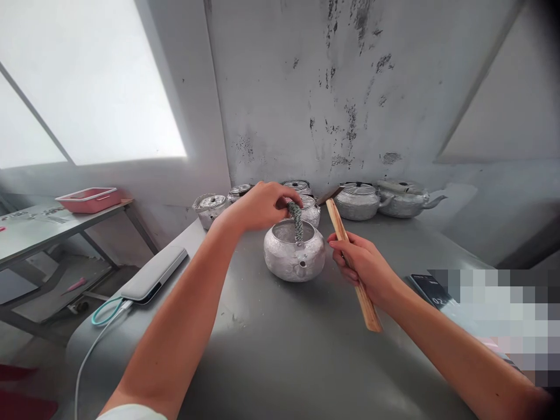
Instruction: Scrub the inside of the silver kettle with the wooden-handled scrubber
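Note:
A hammered silver kettle (pixel 291 265) stands upright on the grey table, lidless, its short spout pointing toward me. My left hand (pixel 266 205) is closed at the top of its arched handle (pixel 298 224), which is wrapped in patterned cord. To the right of the kettle, my right hand (pixel 362 259) grips a flat strip of light wood (pixel 368 312) around its middle. The strip slants, upper end leaning left, and is apart from the kettle's body. Nothing shows inside the kettle's open mouth except its grey inner wall.
Several other silver kettles line the wall, including a lidded one (pixel 356 203) and a long-spouted one (pixel 400 204). A power bank (pixel 155 274) with a cable lies left; a phone (pixel 431 290) lies right. A pink basin (pixel 90 201) sits on another table (pixel 21 245).

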A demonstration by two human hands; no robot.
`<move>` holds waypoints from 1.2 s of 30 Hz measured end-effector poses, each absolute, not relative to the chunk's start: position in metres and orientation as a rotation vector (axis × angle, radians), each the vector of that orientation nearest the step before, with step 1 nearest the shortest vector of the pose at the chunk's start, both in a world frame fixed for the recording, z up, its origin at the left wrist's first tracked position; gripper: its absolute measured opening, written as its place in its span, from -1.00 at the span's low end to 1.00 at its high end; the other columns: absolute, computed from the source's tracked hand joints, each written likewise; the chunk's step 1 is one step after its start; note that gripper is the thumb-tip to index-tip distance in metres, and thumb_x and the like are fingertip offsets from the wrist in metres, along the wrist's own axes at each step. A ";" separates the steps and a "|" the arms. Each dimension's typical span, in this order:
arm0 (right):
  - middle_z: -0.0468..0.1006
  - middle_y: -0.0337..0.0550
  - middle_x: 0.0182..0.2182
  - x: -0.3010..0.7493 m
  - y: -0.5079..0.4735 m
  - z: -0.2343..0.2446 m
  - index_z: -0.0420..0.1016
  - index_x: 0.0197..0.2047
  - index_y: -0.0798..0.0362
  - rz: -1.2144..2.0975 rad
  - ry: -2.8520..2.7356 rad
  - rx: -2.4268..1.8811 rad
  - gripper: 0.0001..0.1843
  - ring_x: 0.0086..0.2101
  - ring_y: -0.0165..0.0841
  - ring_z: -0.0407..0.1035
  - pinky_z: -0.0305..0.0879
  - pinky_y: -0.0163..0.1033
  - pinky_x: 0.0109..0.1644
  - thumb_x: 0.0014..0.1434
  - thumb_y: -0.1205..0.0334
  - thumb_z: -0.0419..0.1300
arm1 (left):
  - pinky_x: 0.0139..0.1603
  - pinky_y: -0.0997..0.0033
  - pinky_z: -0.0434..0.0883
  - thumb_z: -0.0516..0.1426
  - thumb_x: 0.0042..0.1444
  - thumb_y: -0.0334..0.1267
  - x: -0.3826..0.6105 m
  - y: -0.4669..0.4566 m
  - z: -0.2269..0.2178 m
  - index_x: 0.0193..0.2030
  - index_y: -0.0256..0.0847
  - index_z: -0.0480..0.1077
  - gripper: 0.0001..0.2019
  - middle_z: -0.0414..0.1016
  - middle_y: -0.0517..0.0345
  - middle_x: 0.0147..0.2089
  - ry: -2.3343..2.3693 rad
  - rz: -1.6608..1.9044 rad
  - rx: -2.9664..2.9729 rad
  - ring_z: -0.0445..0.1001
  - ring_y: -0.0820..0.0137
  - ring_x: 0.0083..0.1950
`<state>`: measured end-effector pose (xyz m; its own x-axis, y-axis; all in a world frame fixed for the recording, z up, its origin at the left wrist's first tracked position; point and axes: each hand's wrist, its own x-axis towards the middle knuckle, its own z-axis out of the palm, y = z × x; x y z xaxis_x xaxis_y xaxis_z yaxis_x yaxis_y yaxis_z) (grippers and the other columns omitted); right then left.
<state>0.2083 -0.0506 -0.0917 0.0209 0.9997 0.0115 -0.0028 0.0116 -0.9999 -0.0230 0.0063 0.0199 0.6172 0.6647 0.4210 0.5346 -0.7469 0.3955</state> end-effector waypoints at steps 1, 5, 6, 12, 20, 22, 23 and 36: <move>0.25 -0.41 -0.61 0.208 -0.051 -0.091 0.39 -0.26 -0.04 1.185 -1.195 -1.213 -0.85 -0.72 -0.57 -0.03 -0.11 -0.43 -0.74 0.16 0.10 0.22 | -0.34 0.35 0.18 0.09 -0.02 -0.49 -0.022 0.005 0.020 -0.14 -0.08 0.62 -0.61 0.45 0.25 -0.49 0.980 0.802 2.603 0.31 0.37 -0.47; 0.26 -0.40 -0.62 0.207 -0.052 -0.089 0.37 -0.27 -0.03 1.178 -1.187 -1.220 -0.87 -0.72 -0.57 -0.03 -0.10 -0.43 -0.74 0.17 0.12 0.21 | -0.43 0.34 0.13 0.05 0.07 -0.43 -0.020 0.004 0.020 -0.18 -0.08 0.62 -0.66 0.40 0.21 -0.53 1.001 0.668 2.563 0.23 0.40 -0.56; 0.26 -0.40 -0.61 0.207 -0.053 -0.088 0.37 -0.27 -0.03 1.178 -1.185 -1.221 -0.87 -0.72 -0.57 -0.03 -0.10 -0.43 -0.74 0.17 0.13 0.20 | -0.45 0.34 0.13 0.05 0.12 -0.38 -0.019 0.004 0.020 -0.18 -0.09 0.62 -0.70 0.41 0.20 -0.52 1.007 0.643 2.563 0.24 0.40 -0.55; 0.26 -0.39 -0.63 0.205 -0.056 -0.083 0.36 -0.28 -0.01 1.175 -1.183 -1.242 -0.89 -0.72 -0.57 -0.03 -0.09 -0.44 -0.75 0.16 0.16 0.19 | -0.40 0.41 0.22 0.21 0.14 -0.12 -0.016 0.000 0.020 -0.08 -0.08 0.57 -0.76 0.52 0.18 -0.29 1.036 0.597 2.667 0.37 0.39 -0.42; 0.25 -0.41 -0.61 0.207 -0.053 -0.085 0.34 -0.26 -0.02 1.186 -1.197 -1.252 -0.87 -0.71 -0.58 -0.03 -0.08 -0.43 -0.73 0.19 0.13 0.18 | -0.38 0.43 0.36 0.19 0.13 -0.12 -0.016 -0.008 0.025 -0.09 -0.08 0.55 -0.76 0.54 0.25 -0.38 1.080 0.588 2.539 0.43 0.45 -0.52; 0.25 -0.41 -0.61 0.208 -0.052 -0.086 0.34 -0.26 -0.03 1.185 -1.200 -1.253 -0.87 -0.71 -0.58 -0.02 -0.08 -0.43 -0.72 0.19 0.12 0.18 | -0.35 0.41 0.38 0.19 0.13 -0.09 -0.015 -0.008 0.025 -0.10 -0.08 0.54 -0.76 0.54 0.25 -0.41 1.120 0.591 2.521 0.47 0.43 -0.51; 0.24 -0.42 -0.61 0.208 -0.052 -0.086 0.34 -0.26 -0.03 1.182 -1.201 -1.255 -0.87 -0.71 -0.58 -0.02 -0.08 -0.43 -0.72 0.19 0.12 0.18 | -0.34 0.40 0.38 0.19 0.13 -0.08 -0.015 -0.008 0.025 -0.12 -0.09 0.55 -0.76 0.53 0.26 -0.43 1.143 0.595 2.523 0.48 0.42 -0.51; 0.25 -0.40 -0.60 0.205 -0.053 -0.085 0.36 -0.26 -0.03 1.168 -1.198 -1.340 -0.87 -0.70 -0.57 -0.02 -0.10 -0.42 -0.70 0.18 0.12 0.17 | -0.43 0.39 0.23 0.18 0.09 0.16 -0.013 -0.005 0.022 -0.25 -0.09 0.53 -0.64 0.46 0.23 -0.47 1.324 0.592 2.640 0.40 0.35 -0.43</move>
